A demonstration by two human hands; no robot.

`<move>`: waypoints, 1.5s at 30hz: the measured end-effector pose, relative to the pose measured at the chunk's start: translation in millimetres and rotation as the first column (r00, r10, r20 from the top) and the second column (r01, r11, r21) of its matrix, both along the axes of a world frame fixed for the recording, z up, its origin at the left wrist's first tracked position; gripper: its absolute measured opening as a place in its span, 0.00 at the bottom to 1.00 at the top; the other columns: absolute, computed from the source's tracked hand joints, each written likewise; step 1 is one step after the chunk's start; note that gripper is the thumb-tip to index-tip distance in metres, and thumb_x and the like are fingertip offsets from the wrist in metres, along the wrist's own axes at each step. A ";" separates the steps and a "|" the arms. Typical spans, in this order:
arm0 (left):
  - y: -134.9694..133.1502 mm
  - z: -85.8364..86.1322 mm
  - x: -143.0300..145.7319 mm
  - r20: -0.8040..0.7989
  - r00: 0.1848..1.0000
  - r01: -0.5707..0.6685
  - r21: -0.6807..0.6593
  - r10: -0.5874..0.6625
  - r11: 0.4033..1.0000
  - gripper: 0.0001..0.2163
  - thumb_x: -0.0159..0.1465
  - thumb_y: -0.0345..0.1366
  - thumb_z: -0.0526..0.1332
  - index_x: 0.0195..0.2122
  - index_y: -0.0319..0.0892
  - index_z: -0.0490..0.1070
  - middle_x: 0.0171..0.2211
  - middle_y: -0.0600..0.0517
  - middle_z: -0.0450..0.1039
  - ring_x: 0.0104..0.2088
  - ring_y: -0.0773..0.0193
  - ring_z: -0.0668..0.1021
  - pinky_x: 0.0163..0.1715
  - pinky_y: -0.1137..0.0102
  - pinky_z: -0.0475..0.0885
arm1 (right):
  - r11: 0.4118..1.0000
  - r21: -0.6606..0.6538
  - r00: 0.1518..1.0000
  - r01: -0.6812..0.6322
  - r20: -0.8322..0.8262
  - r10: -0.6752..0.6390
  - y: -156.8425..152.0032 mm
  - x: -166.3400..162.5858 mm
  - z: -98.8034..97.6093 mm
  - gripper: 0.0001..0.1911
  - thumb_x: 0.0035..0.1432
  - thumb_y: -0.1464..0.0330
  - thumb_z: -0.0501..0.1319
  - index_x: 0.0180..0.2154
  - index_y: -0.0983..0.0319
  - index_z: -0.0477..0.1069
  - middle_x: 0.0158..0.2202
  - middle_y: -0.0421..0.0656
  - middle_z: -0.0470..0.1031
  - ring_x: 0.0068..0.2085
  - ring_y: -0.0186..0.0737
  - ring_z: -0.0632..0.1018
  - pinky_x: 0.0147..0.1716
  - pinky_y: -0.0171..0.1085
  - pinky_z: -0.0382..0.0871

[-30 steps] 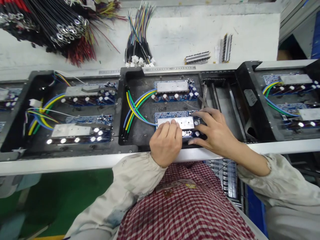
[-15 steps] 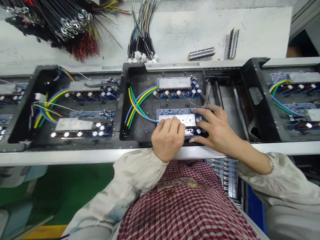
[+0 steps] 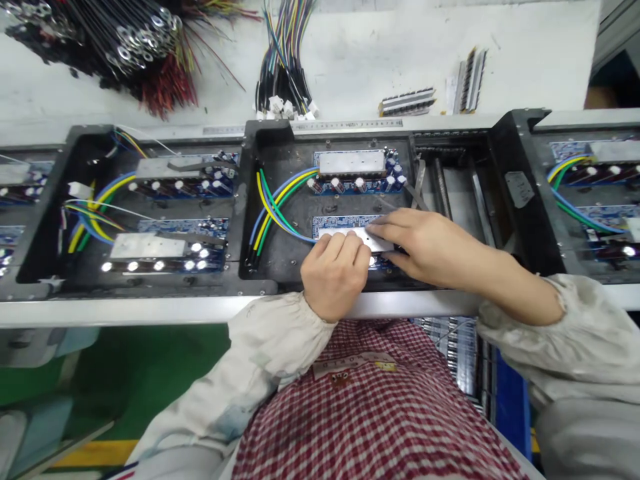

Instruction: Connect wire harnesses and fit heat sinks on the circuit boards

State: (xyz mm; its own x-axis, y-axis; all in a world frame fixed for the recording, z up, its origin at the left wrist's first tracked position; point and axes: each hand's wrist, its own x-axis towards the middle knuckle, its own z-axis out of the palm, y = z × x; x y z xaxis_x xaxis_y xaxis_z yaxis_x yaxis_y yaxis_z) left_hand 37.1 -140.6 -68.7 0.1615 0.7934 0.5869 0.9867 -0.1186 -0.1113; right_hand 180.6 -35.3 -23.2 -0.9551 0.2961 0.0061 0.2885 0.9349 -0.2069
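Note:
The near blue circuit board [image 3: 340,221] lies in the black fixture, carrying a long silver metal bar [image 3: 379,244] that looks like a heat sink. My left hand [image 3: 334,272] is closed, its fingers curled over the bar's near side. My right hand [image 3: 433,248] grips the bar's right end, thumb on the near side and fingers on the far side. Much of the board's near half is hidden under both hands. Blue, yellow and green wires [image 3: 270,212] run from the boards' left ends. Behind it lies a second board with a similar bar [image 3: 351,162].
Neighbouring black fixtures [image 3: 60,207] with similar boards stand left and right. A metal spring clamp section [image 3: 457,180] adjoins my right hand. On the white bench behind lie black cables [image 3: 115,40], coloured wires with white plugs [image 3: 286,67] and strips of black parts [image 3: 407,101].
My right hand has moved left and drawn its spread fingers together onto the bar's right end. My left hand stays curled over the bar.

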 end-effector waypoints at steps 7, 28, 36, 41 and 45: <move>-1.4 -4.7 -13.8 0.137 0.985 0.104 0.032 -0.107 0.994 0.06 0.61 0.28 0.58 0.28 0.40 0.72 0.29 0.52 0.76 0.29 0.65 0.71 0.31 0.69 0.65 | 0.999 0.039 0.982 -0.025 0.187 0.017 8.1 -13.0 1.9 0.20 0.52 0.73 0.56 0.48 0.68 0.70 0.34 0.51 0.75 0.36 0.46 0.74 0.33 0.39 0.62; -6.6 3.8 -17.5 0.224 0.964 0.155 -0.049 -0.141 0.987 0.05 0.57 0.26 0.62 0.35 0.38 0.75 0.36 0.50 0.79 0.35 0.62 0.78 0.38 0.67 0.74 | 0.998 0.011 0.996 -0.056 0.069 0.055 9.2 -13.4 -2.7 0.22 0.54 0.73 0.55 0.51 0.73 0.69 0.38 0.52 0.78 0.36 0.46 0.75 0.34 0.42 0.69; -5.8 31.5 -37.0 0.336 0.925 0.286 -0.315 -0.175 0.905 0.10 0.61 0.28 0.59 0.42 0.35 0.75 0.41 0.51 0.78 0.39 0.62 0.77 0.41 0.68 0.74 | 0.998 0.010 0.995 -0.065 -0.077 0.065 5.1 -11.9 -1.3 0.18 0.57 0.76 0.53 0.48 0.78 0.71 0.40 0.55 0.78 0.39 0.49 0.77 0.35 0.45 0.75; 1.2 46.6 -57.7 0.403 0.914 0.254 -0.475 -0.049 0.843 0.11 0.64 0.28 0.53 0.42 0.37 0.75 0.41 0.50 0.77 0.43 0.62 0.76 0.39 0.69 0.74 | 0.997 -0.073 0.996 -0.038 -0.078 0.032 1.3 -13.7 2.2 0.17 0.55 0.78 0.56 0.46 0.78 0.72 0.40 0.57 0.78 0.38 0.51 0.77 0.35 0.49 0.76; 10.8 42.9 -70.8 0.458 0.883 0.179 -0.540 0.109 0.822 0.11 0.66 0.35 0.53 0.41 0.40 0.75 0.36 0.51 0.77 0.39 0.62 0.77 0.39 0.67 0.74 | 0.983 -0.175 0.995 0.049 -0.073 -0.063 -5.0 -10.2 -1.0 0.19 0.57 0.76 0.53 0.50 0.73 0.70 0.46 0.55 0.76 0.45 0.53 0.76 0.42 0.52 0.74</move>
